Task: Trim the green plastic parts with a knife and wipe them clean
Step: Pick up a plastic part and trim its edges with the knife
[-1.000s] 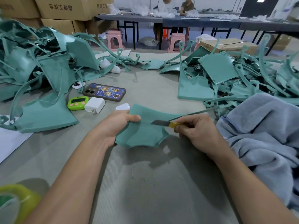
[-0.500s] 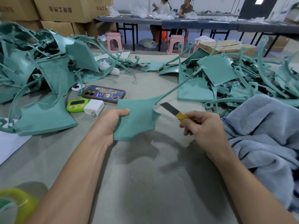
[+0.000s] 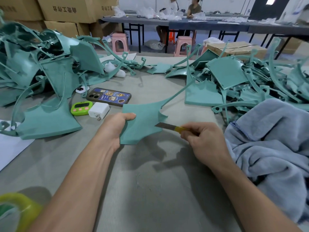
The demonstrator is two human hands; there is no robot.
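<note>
My left hand (image 3: 115, 129) grips the left edge of a flat green plastic part (image 3: 142, 123), holding it tilted above the grey mat with the thumb on top. A long thin strip runs from the part's upper right corner toward the right pile. My right hand (image 3: 205, 141) holds a yellow-handled knife (image 3: 170, 127). Its grey blade points left and its tip lies against the part's right edge. A blue-grey cloth (image 3: 270, 144) is bunched at the right.
Heaps of green parts lie at the left (image 3: 41, 77) and the right (image 3: 234, 81). A phone (image 3: 108, 97), a green timer (image 3: 81, 108) and a white charger (image 3: 98, 111) sit behind my left hand. Cardboard boxes (image 3: 66, 10), stools and seated people are at the back.
The part has been lifted and turned in my left hand. The knife came off it, swung up and right, then returned with its tip at the part's right edge.
</note>
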